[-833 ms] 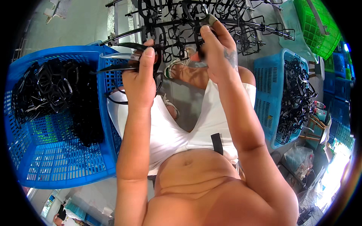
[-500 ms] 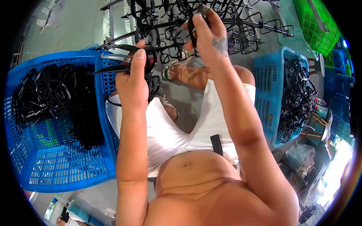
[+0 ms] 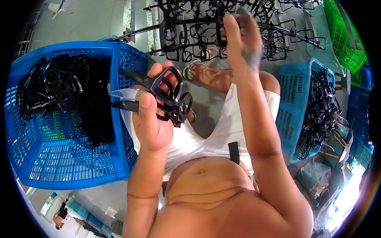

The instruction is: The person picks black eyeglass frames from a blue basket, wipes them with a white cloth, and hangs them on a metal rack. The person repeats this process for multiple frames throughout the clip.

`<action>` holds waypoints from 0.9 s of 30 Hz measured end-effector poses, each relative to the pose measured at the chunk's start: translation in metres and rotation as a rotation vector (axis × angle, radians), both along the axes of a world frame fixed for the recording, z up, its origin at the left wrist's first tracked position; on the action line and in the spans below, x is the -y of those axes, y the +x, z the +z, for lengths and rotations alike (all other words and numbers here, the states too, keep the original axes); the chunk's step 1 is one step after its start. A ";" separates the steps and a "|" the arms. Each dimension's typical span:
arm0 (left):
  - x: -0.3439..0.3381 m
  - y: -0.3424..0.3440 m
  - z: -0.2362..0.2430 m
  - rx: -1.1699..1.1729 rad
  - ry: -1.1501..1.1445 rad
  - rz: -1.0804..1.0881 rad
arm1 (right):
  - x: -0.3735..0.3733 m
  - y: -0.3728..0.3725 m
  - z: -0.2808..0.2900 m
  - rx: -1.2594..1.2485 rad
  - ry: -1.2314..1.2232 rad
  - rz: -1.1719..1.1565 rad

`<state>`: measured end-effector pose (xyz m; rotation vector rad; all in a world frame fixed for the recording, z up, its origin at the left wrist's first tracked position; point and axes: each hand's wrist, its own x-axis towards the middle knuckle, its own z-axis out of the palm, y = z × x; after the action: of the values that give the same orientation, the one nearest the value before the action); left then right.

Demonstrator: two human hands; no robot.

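Note:
My left hand (image 3: 152, 123) is closed around several black eyeglass frames (image 3: 171, 89), with their lens openings to the right of my fingers. Dark temple arms and one clear, pale temple (image 3: 124, 93) stick out to the left, toward the blue basket. At the top, my right hand (image 3: 245, 41) is raised beside a metal rack rod (image 3: 137, 32) hung with more black eyeglass frames (image 3: 173, 35). Its fingertips are smeared by motion, so whether they grip one of these frames cannot be made out. A greyish covering shows on a fingertip.
To my left stands a large blue basket (image 3: 71, 180) with a heap of black eyeglass frames (image 3: 63, 85). A lighter blue basket (image 3: 291, 101), also full of frames (image 3: 319, 115), is on the right. Green crates (image 3: 343, 39) stand behind it. Another person (image 3: 60, 216) appears at lower left.
My left hand has come down and turned, bringing the held eyeglass frames lower, over my thigh. My right hand has shifted right along the rack. The whole view has also shifted slightly.

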<state>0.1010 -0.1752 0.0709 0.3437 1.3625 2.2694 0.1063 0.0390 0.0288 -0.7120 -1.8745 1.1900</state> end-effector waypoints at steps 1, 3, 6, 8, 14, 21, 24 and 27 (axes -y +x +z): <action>0.000 0.000 0.001 0.036 0.005 0.010 | 0.015 0.021 0.020 0.030 0.097 -0.083; -0.005 0.002 0.006 0.119 0.106 0.003 | 0.035 0.059 0.041 0.096 0.453 0.222; -0.009 0.012 0.015 0.163 0.113 -0.102 | 0.076 0.096 0.051 0.296 0.156 0.713; -0.005 0.011 0.014 0.084 0.048 -0.188 | 0.071 0.106 0.052 0.115 -0.079 0.725; 0.000 -0.005 0.034 -0.073 -0.124 -0.094 | 0.058 0.170 0.086 -0.144 -1.374 0.892; -0.028 -0.017 0.021 0.032 -0.462 0.265 | -0.035 0.119 0.053 -0.256 -0.414 0.173; -0.034 -0.033 -0.006 0.101 -0.397 0.115 | -0.070 0.090 0.025 0.003 -0.489 0.110; -0.041 -0.032 -0.012 0.052 -0.442 0.112 | -0.079 0.076 0.027 -0.041 -0.545 0.239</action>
<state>0.0689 -0.1346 0.0585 0.0605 1.8373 1.9685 0.1822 0.1179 0.0557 -0.7515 -1.6394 1.8923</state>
